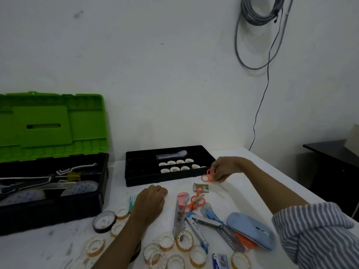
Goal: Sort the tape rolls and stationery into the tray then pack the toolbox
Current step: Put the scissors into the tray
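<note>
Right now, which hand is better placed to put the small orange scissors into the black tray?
The right hand: it pinches the small orange scissors just beside the black tray's near right corner. The left hand rests on the table farther left, away from them.

green toolbox lid, black tray, orange scissors, striped sleeve

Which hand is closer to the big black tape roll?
Left. The left hand rests on the table just right of the black tape roll; the right hand is farther off beside the tray, pinching small orange scissors.
</note>
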`<action>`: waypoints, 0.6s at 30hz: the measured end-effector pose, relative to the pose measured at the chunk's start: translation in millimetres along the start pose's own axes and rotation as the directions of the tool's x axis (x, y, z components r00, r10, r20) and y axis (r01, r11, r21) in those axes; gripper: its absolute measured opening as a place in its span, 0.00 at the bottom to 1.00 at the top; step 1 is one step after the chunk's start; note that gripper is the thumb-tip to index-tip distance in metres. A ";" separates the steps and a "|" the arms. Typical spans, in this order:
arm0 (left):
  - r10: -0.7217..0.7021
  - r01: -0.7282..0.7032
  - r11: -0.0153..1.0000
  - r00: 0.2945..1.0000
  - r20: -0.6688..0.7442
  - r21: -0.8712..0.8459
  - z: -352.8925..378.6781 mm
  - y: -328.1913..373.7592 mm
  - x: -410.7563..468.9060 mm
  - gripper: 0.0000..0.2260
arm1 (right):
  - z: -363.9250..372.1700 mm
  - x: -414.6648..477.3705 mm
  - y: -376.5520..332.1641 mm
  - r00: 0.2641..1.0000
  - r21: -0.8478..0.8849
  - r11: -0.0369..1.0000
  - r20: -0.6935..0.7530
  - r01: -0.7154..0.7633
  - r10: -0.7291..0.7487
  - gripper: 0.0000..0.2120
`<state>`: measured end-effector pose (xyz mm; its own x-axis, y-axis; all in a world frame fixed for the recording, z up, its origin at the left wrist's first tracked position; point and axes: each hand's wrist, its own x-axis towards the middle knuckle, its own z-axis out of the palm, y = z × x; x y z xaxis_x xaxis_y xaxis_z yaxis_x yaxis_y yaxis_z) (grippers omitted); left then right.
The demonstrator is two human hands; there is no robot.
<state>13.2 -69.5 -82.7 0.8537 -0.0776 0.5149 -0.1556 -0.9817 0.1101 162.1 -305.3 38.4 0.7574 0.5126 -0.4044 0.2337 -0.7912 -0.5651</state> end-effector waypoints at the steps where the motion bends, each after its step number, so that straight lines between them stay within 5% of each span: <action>1: -0.018 0.018 1.000 1.000 -0.008 -0.023 1.4 -1.7 -1.3 0.16 | -2.4 5.6 -3.3 1.000 0.061 0.998 -0.019 0.018 -0.017 0.06; 5: -0.090 0.082 0.985 0.995 -0.041 -0.150 4.0 -2.5 -3.5 0.19 | 4.7 28.9 -25.6 0.980 0.314 0.932 -0.138 0.182 -0.145 0.16; 8: -0.110 0.102 0.976 0.993 -0.032 -0.191 2.9 -3.3 -3.3 0.19 | 23.7 53.9 -51.7 0.945 0.449 0.841 -0.256 0.302 -0.202 0.11; 11: -0.114 0.103 0.971 0.993 -0.039 -0.214 3.0 -4.1 -2.5 0.15 | 42.2 89.1 -78.0 0.928 0.588 0.749 -0.361 0.304 -0.093 0.06; 15: -0.124 0.112 0.968 0.991 -0.041 -0.226 4.6 -8.1 0.4 0.15 | 60.6 133.3 -115.2 0.888 0.656 0.696 -0.455 0.292 0.057 0.04; 18: -0.118 0.103 0.968 0.992 -0.052 -0.228 1.4 -2.8 2.4 0.16 | 67.9 150.3 -131.7 0.829 0.522 0.799 -0.557 0.297 0.056 0.06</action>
<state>16.4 -67.2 -82.9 0.8390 0.0482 0.5420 -0.1758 -0.9186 0.3538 203.8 -101.4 3.2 0.9802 0.1952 0.0337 0.0935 -0.3058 -0.9475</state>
